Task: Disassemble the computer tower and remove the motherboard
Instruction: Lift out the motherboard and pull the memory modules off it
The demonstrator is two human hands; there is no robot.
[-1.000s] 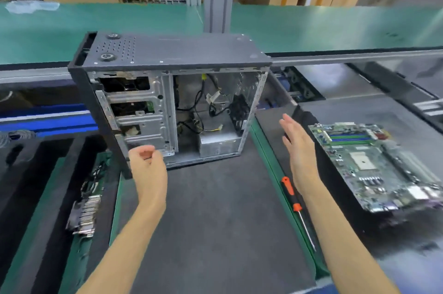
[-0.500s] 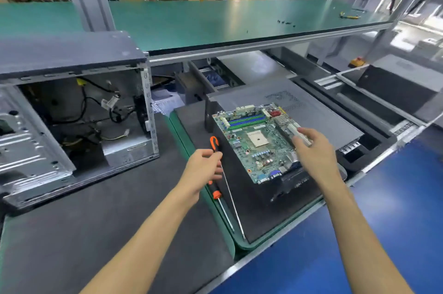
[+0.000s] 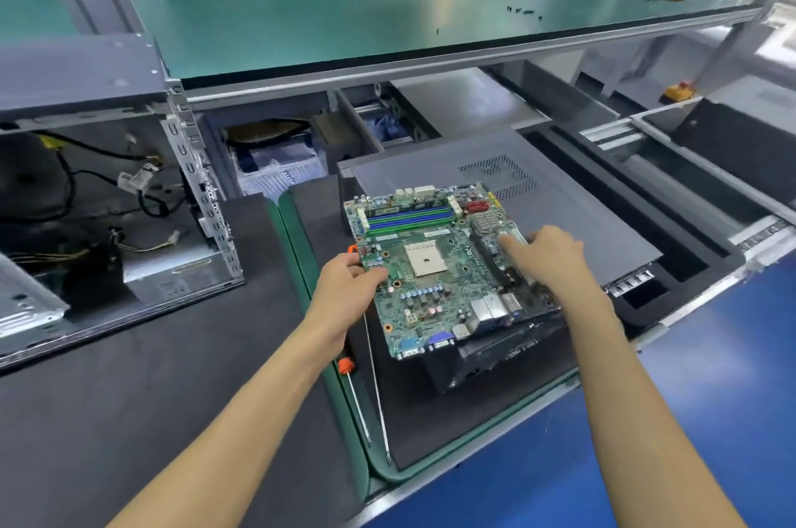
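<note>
The green motherboard (image 3: 435, 269) lies outside the case, over a black part and the grey side panel (image 3: 573, 209) on the right mat. My left hand (image 3: 344, 290) grips the board's left edge. My right hand (image 3: 547, 254) is closed over its right edge, by the slots. The opened computer tower (image 3: 129, 200) stands at the left with loose cables and a metal box inside; its bay is without a board.
Two orange-handled screwdrivers (image 3: 357, 398) lie along the right mat's left edge, just under my left wrist. A green shelf (image 3: 387, 19) runs across the back with small screws and a yellow tool. Blue floor shows at the lower right.
My view has swung right, away from the tower. Both hands left the case; the left hand moved from the screwdrivers to the motherboard's left edge, and the right hand has settled on its right edge.
</note>
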